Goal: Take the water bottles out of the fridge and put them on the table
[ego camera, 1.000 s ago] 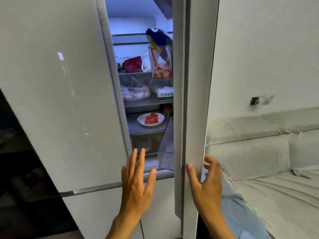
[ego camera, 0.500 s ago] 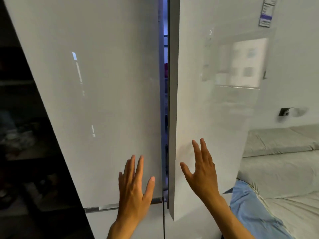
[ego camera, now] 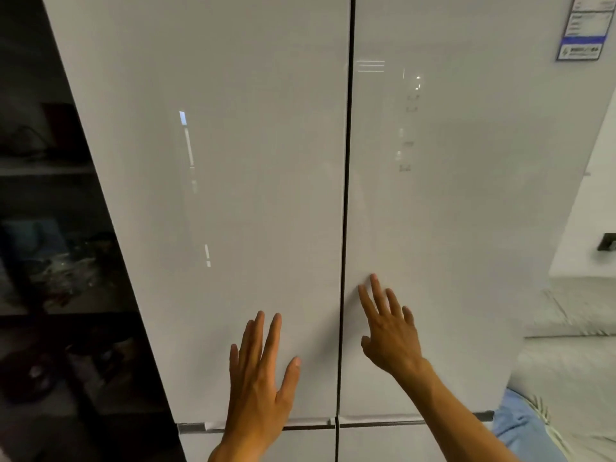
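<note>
A tall white glossy fridge fills the view, its left door (ego camera: 233,161) and right door (ego camera: 450,195) both closed, with only a thin dark seam between them. My left hand (ego camera: 260,378) lies flat on the lower part of the left door, fingers spread and holding nothing. My right hand (ego camera: 390,331) rests flat on the lower part of the right door, just right of the seam, also with nothing in it. No water bottles and no table are in view.
Dark shelves (ego camera: 50,261) with dim clutter stand to the left of the fridge. A pale sofa (ego camera: 573,328) with a blue cloth (ego camera: 523,425) sits at the right. An energy label (ego camera: 583,31) is stuck on the right door's top corner. Lower doors begin below a metal trim (ego camera: 193,428).
Both fridge doors have swung shut: one second ago the inside with its food shelves showed, half a second ago a narrow gap remained. Both hands stayed flat on the doors.
</note>
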A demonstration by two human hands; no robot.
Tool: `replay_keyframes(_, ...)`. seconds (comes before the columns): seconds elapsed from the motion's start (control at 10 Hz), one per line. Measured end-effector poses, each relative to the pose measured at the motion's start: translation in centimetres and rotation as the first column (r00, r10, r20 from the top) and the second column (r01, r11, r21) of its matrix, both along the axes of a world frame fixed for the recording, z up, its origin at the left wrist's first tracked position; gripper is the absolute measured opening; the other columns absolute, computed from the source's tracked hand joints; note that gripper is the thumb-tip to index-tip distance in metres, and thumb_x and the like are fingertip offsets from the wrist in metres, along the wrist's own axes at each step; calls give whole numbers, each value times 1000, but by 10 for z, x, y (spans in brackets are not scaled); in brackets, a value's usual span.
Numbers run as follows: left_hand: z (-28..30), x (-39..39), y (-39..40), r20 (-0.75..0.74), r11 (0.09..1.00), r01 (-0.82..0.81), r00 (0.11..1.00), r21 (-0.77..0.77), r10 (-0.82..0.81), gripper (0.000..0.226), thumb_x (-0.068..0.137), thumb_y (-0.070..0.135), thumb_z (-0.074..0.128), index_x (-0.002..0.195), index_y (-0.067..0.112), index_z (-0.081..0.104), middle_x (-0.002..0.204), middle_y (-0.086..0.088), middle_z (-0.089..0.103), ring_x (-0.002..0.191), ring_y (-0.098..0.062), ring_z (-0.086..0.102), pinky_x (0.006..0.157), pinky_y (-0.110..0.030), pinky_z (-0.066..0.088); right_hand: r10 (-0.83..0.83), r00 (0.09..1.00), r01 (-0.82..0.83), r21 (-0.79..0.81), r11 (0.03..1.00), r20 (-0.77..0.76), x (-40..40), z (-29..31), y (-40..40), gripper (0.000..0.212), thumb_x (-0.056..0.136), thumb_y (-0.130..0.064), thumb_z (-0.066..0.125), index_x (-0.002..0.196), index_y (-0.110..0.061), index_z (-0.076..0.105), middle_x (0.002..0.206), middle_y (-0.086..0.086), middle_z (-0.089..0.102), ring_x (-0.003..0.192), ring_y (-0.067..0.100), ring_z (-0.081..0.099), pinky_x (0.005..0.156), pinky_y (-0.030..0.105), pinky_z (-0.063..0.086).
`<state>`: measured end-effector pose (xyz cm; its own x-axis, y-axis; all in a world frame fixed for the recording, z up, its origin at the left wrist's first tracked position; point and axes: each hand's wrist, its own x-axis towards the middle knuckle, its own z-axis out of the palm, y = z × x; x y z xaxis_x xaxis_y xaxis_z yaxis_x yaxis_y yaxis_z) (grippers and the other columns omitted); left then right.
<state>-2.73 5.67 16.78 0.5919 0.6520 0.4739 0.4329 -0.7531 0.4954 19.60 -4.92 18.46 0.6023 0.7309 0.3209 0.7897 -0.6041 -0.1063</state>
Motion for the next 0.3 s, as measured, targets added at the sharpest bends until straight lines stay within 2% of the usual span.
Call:
replay_keyframes(0.1,-5,15,-3,2,1000,4,1000,-12,-4,65,79,78,4,136,60,-24,156,19,-18,148,-10,-8,119,-41,-4,6,1000,-6,-20,1000,-5,2,-4,0,97,88,-34,58,152,-29,-15,151,-4,-39,150,31,-6,118,51,19)
replay_keyframes(0.2,-1,22,-10,0,999,26,1000,-25,-26,66,82,76,15,135,62,-23,156,20,-17,148,-11,-7,120,-43,0,58,996,-61,-41,997,-65,5,6,-5,96,88,-36,61,153,-30,-9,155,-5,-36,151,30,-2,118,49,22)
replay_keyframes(0.3,28,16,-30,190,953,151,976,-262,-103,79,84,51,57,134,67,-3,157,23,-1,148,-6,7,121,-40,17,226,886,-144,224,964,-406,7,45,-26,85,86,-34,69,153,-32,16,164,-4,7,146,23,27,116,40,32)
